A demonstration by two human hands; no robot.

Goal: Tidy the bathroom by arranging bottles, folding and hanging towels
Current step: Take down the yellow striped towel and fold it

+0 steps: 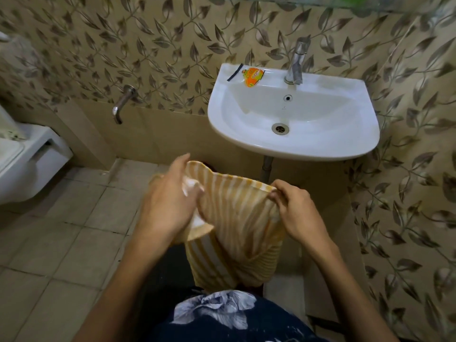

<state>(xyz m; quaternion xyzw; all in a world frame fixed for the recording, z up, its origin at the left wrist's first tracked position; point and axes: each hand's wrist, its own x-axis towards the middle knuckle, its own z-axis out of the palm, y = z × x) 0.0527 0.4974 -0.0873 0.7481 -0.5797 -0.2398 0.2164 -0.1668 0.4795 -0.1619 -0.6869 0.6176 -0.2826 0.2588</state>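
While folding: striped towel (237, 213) held mid-air below the sink (293, 149).
Grip: left hand (167, 206) and right hand (293, 208) both grasping towel edges.
Next: probably bring edges together evenly.

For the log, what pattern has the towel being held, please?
Yellow-and-white striped towel, head view.

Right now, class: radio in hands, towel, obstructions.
Left hand and right hand both grip striped towel, part-folded, held below sink. Nothing obstructing.
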